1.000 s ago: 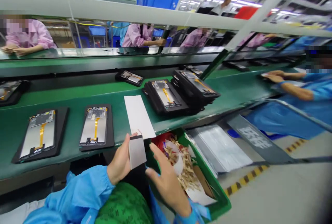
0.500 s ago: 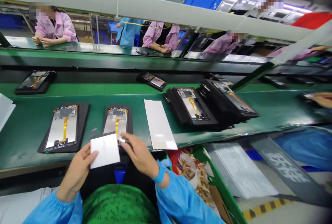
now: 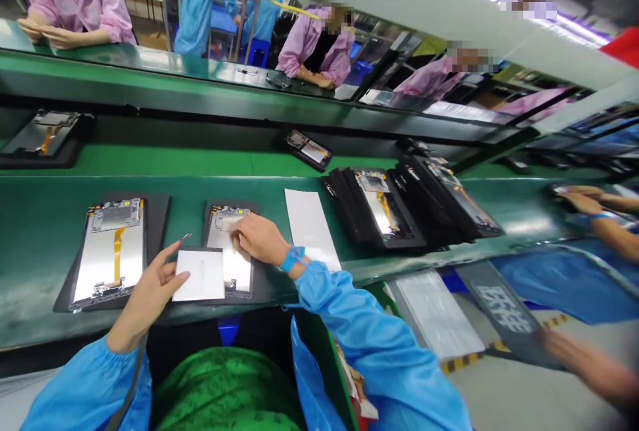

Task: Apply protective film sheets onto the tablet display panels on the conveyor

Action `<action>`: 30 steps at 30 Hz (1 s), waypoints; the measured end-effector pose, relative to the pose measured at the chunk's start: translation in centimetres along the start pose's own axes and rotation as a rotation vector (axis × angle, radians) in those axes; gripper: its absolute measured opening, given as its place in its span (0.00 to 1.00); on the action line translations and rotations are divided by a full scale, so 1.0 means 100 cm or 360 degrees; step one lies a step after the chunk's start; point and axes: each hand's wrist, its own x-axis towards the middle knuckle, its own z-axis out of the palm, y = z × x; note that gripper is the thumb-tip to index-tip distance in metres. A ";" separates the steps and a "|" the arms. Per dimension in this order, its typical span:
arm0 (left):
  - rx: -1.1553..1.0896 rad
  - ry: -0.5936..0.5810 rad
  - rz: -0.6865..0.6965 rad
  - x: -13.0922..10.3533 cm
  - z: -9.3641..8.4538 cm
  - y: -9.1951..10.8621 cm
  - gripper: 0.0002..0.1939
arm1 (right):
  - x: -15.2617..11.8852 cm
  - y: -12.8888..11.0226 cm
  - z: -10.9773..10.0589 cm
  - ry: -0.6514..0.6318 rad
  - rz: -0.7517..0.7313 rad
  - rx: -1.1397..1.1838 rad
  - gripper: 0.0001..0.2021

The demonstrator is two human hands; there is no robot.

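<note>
My left hand (image 3: 158, 279) grips a flat white battery (image 3: 200, 276) by its left edge, thumb on top. A short thin wire (image 3: 186, 237) sticks out by my index fingertip. The battery is above the lower left part of an opened tablet (image 3: 236, 265), which lies on a black foam pad. My right hand (image 3: 261, 238) is over this tablet's circuit board, fingertips bent together and touching near its lower edge; what they pinch is hidden. To the left lies another opened tablet (image 3: 112, 245) with an orange ribbon cable on its silver back.
A white sheet (image 3: 312, 225) lies right of my right hand. Beyond it lean stacked black pads with tablets (image 3: 379, 208). More tablets (image 3: 307, 148) rest on the green conveyor (image 3: 200, 151). A co-worker's hands (image 3: 584, 198) are at the right; people in pink sit opposite.
My right hand has moved up from the tablet's lower part to its circuit board. My left hand keeps the battery, now slightly lower and more level. The view has shifted.
</note>
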 end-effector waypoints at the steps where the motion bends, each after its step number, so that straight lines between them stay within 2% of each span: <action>1: 0.0037 -0.0046 0.0002 0.006 0.006 0.001 0.51 | -0.003 0.001 0.003 0.0086 0.0155 0.0127 0.10; 6: 0.0303 -0.0137 0.0082 0.031 0.035 0.006 0.44 | -0.021 -0.009 0.003 0.0300 0.0637 0.0625 0.11; 10: 0.0392 -0.0086 0.0093 0.042 0.045 0.005 0.41 | -0.046 -0.040 -0.016 0.0338 0.1005 0.0750 0.10; 13: 0.0400 -0.0067 0.0077 0.045 0.047 0.001 0.36 | -0.065 -0.069 -0.026 0.0244 0.0869 0.0824 0.10; 17: 0.0443 -0.0054 0.0139 0.044 0.049 -0.001 0.31 | -0.080 -0.090 -0.020 0.0150 0.0613 0.0707 0.15; 24: 0.0891 0.0052 0.0392 0.041 0.049 0.004 0.24 | -0.084 -0.085 -0.009 0.0114 0.0499 0.0368 0.15; 30: 0.1517 0.0090 0.0622 0.041 0.046 0.010 0.21 | -0.089 -0.086 -0.004 0.0070 0.0341 0.0080 0.16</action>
